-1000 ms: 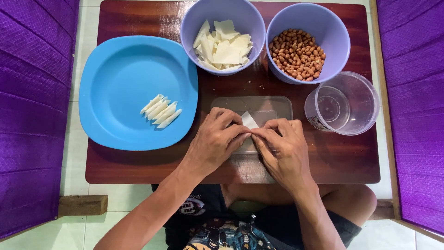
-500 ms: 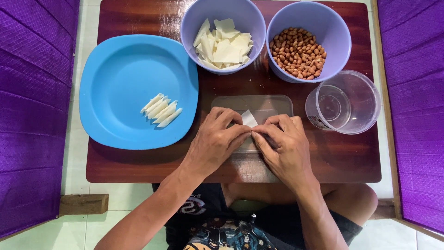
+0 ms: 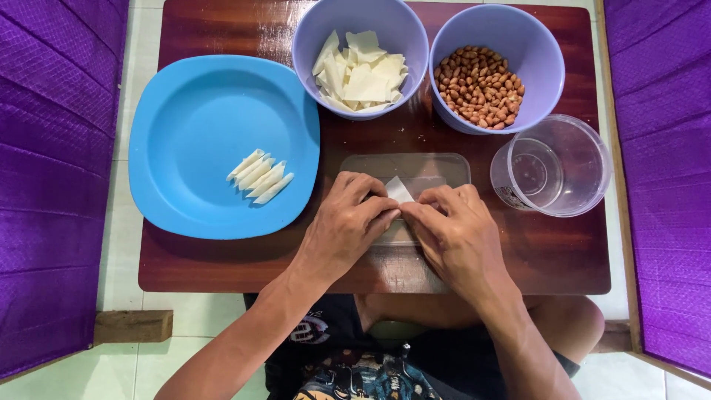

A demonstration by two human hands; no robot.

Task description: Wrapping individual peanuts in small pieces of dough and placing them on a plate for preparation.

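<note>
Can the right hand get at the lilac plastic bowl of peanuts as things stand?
Probably yes. The lilac plastic bowl of peanuts sits open-topped just beyond the right hand, with only bare dark wooden table between. But its fingers are busy pinching the pale folded wrapper.

Left hand and right hand lie palm-down, side by side, fingertips meeting at centre. Fingers of both are curled inward in a pinch. Forearms run up from the lower frame edge and converge toward the hands.
</note>
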